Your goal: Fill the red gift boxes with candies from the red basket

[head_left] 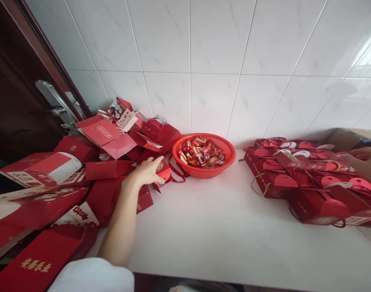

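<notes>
My left hand (146, 172) reaches over the heap of red boxes on the left. Its fingers are stretched and the thumb stands apart, just above a dark red gift box (144, 199) with a round gold print near the fingertips; whether it touches the box I cannot tell. At the right edge, my right hand (366, 163) is partly cut off and blurred, over the closed gift boxes (278, 178) with cord handles. Its grip is hidden. Between the two groups stands a red plastic basket (203, 173) with wrapped candies (205, 153) in it.
Several open, unfolded red boxes (105, 136) pile up against the tiled wall (216, 97) and the dark door (18, 93) with its metal handle (56, 99). A brown carton (340, 140) is behind the right-hand boxes. The white tabletop (210, 231) ends at a front edge.
</notes>
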A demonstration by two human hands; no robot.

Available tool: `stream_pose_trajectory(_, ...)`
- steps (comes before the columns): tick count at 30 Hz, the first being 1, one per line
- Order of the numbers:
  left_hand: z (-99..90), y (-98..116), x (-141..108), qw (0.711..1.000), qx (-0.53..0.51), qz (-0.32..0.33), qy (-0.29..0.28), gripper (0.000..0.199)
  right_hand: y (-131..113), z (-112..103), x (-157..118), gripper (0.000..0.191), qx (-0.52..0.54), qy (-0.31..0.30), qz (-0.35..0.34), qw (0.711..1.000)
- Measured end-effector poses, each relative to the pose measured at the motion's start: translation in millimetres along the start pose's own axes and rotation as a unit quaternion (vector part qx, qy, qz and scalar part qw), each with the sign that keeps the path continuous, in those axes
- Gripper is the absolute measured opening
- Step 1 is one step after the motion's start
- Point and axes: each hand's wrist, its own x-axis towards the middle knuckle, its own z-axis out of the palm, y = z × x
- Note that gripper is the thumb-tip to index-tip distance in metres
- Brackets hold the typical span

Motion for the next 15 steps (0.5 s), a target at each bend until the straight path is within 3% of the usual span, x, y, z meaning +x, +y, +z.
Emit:
stream_pose_trajectory(2, 14.2, 13.0, 5.2, 0.998, 0.038, -0.027, -0.031, 0.113, -45.9, -9.8, -14.3, 0.017, 0.001, -0.051, 0.043, 0.998)
stream_pose_trajectory(5, 31.1, 26.5, 11.1, 0.996, 0.073, -0.040, -0.020, 0.116, -109.5, -17.3, -41.7, 0.021, 0.106, -0.085, -0.018, 0.991)
stream_pose_trajectory(7, 37.9, 30.0, 13.7, 0.995, 0.090, -0.046, -0.005, 0.113, -139.4, -14.5, -60.6, 0.023, 0.177, -0.118, -0.069, 0.975)
stream_pose_trajectory(11, 41.3, 29.2, 14.4, 0.995, 0.093, -0.045, 0.010, 0.098, -175.2, 4.5, -93.9, 0.024, 0.297, -0.145, -0.204, 0.921)
stream_pose_trajectory(15, 36.4, 23.0, 11.1, 0.997, 0.066, -0.032, 0.015, 0.097, -203.0, 20.5, -124.2, 0.021, 0.363, -0.206, -0.308, 0.855)
